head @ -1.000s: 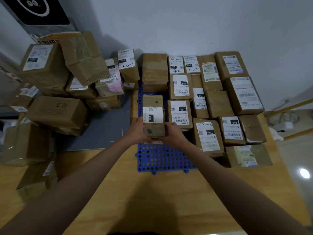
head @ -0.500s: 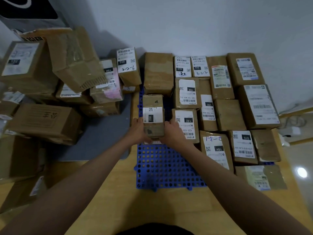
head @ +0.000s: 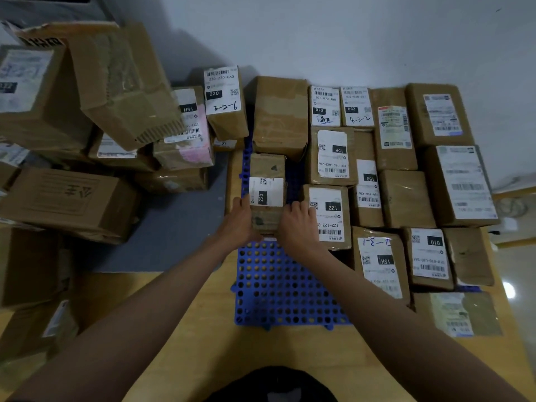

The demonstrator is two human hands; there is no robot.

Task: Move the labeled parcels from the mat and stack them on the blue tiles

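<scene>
A small brown parcel [head: 266, 190] with a white label marked 220 sits at the left edge of the blue tiles [head: 278, 285]. My left hand [head: 239, 220] grips its left side and my right hand [head: 297, 224] grips its right side. Several labeled parcels lie in rows on the tiles to the right, the closest one marked 122 [head: 327, 216]. The grey mat [head: 174, 227] lies to the left, with a heap of brown parcels [head: 66, 201] on and around it.
A grey wall runs behind everything. A parcel marked 220 with handwriting [head: 224, 103] leans at the back between mat and tiles. The wooden table [head: 203, 358] shows in front of the tiles. More boxes [head: 32, 329] crowd the left edge.
Both hands keep hold of the 220 parcel, which has sunk slightly toward the tiles. The camera has tilted down and moved closer, so the scene appears larger.
</scene>
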